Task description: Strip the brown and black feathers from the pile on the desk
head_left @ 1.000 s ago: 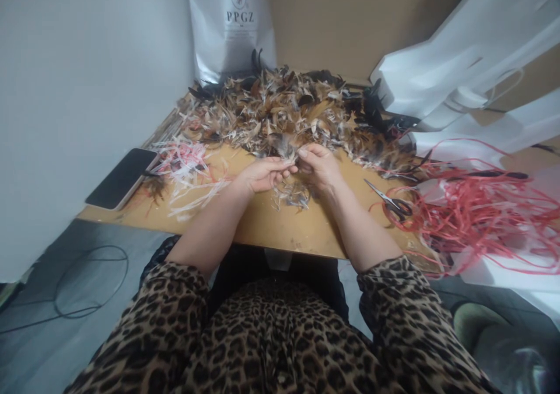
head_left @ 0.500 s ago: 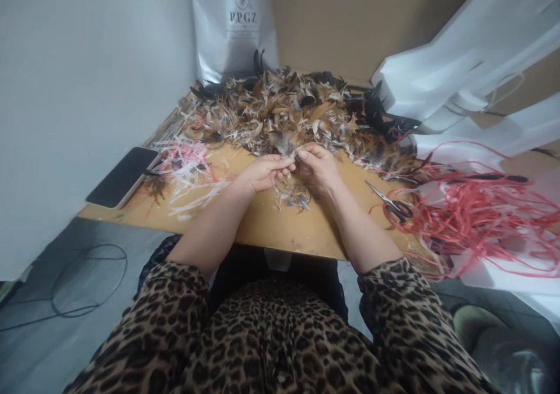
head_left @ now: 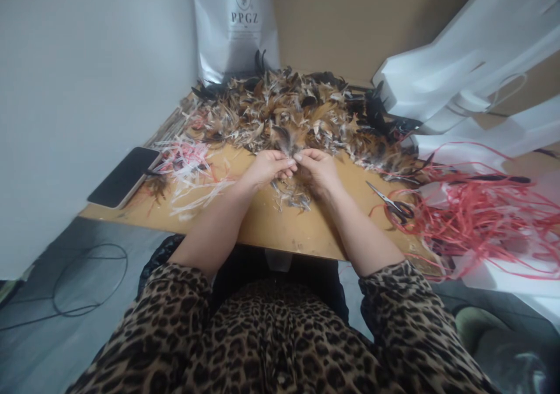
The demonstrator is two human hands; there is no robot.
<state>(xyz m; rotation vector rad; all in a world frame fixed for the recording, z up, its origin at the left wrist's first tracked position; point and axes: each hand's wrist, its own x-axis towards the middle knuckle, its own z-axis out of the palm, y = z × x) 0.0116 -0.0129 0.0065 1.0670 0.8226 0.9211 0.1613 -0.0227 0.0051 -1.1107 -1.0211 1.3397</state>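
Grey floor point(head_left: 105, 277) shows below the tan tabletop point(head_left: 301, 231), bare in front of the feather pile point(head_left: 280, 111). Loose scraps point(head_left: 292, 196) lie before that pile, scissors point(head_left: 396, 206) and tangled red strips point(head_left: 485, 219) to its right front, a phone point(head_left: 125, 177) to its left front. Left hand point(head_left: 271, 168) and right hand point(head_left: 318, 169) pinch a feather tuft point(head_left: 285, 140) by its base, just before the pile; its long axis runs pileward, tips away from the person, leaning slightly left.
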